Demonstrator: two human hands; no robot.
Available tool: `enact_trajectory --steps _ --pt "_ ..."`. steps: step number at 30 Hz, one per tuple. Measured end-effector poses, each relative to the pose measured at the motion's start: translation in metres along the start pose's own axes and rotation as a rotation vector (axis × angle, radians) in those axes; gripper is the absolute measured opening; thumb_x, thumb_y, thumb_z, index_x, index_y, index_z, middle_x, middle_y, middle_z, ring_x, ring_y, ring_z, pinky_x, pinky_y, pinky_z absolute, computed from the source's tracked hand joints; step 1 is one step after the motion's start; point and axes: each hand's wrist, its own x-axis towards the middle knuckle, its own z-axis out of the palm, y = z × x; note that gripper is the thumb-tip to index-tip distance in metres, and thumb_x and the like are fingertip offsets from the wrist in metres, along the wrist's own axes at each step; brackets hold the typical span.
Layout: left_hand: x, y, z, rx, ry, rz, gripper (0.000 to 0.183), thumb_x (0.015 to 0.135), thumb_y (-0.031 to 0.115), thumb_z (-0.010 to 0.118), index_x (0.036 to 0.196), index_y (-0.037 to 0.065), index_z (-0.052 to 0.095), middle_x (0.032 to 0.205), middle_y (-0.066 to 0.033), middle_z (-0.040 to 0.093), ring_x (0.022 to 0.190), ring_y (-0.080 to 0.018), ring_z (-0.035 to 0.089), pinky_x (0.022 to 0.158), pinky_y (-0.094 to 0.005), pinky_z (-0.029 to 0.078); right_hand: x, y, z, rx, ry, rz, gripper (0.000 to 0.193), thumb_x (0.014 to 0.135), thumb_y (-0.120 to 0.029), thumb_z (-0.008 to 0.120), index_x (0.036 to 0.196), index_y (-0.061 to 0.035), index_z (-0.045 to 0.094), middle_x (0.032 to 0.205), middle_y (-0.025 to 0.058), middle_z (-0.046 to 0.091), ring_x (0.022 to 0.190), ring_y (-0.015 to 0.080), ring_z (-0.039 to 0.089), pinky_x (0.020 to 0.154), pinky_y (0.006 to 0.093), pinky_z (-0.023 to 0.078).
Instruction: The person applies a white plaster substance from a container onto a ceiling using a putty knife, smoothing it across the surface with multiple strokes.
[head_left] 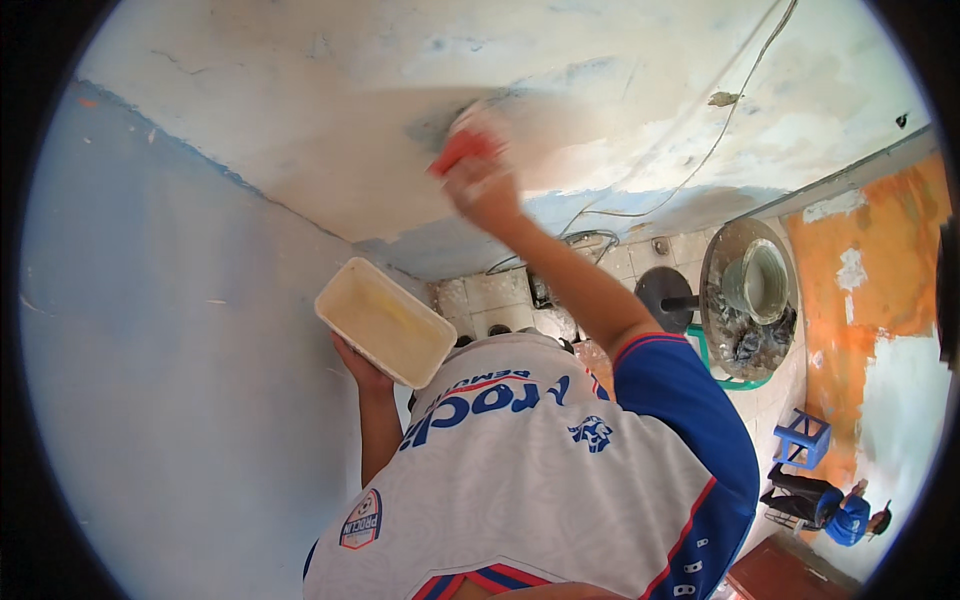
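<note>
the person's left hand [360, 362] grips a cream tray [372, 342] from below; right hand [483, 192] closed on a red tool [470, 148], blurred, exact kind unclear. tool is up at the whitish wall [300, 110], contact too smeared to tell. open wall on both sides of it, bounded left by the corner with the blue wall [150, 270], right by a hanging cable [716, 146]. round table [715, 270] well off to the right. tray below left of tool, open top facing camera, long axis upper left to lower right. tool's long axis: can't tell.
</note>
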Motion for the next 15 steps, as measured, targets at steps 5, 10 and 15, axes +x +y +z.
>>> enact_trajectory --steps 5,10,15 --pt "-0.004 0.000 -0.004 0.006 -0.042 0.020 0.072 0.104 0.066 0.034 0.154 0.015 0.043 0.152 -0.0068 0.052 0.135 -0.0300 0.053 0.111 -0.0457 0.046 -0.019 -0.073 0.009 0.351 -0.042 -0.019 0.026 0.070 -0.004 0.074 0.068 -0.0121 0.050 0.067 0.0044 0.056 0.060 0.0236 0.061 0.055 0.0381 0.051" --pt "-0.018 0.002 -0.018 -0.053 0.002 0.036 0.071 0.105 0.065 0.033 0.153 0.014 0.044 0.150 -0.0068 0.054 0.133 -0.0293 0.054 0.111 -0.0454 0.046 0.022 -0.010 -0.062 -0.024 0.316 0.296 0.038 0.081 0.008 0.068 0.060 -0.0086 0.041 0.058 0.0086 0.047 0.044 0.0247 0.043 0.040 0.0375 0.033" --pt "-0.019 0.005 -0.027 -0.035 0.037 -0.004 0.070 0.105 0.064 0.032 0.153 0.013 0.044 0.149 -0.0071 0.054 0.133 -0.0293 0.055 0.110 -0.0456 0.047 0.029 0.011 -0.010 -0.054 0.168 0.126 0.019 0.075 0.000 0.072 0.070 -0.0094 0.057 0.070 0.0066 0.057 0.060 0.0241 0.058 0.052 0.0385 0.048"
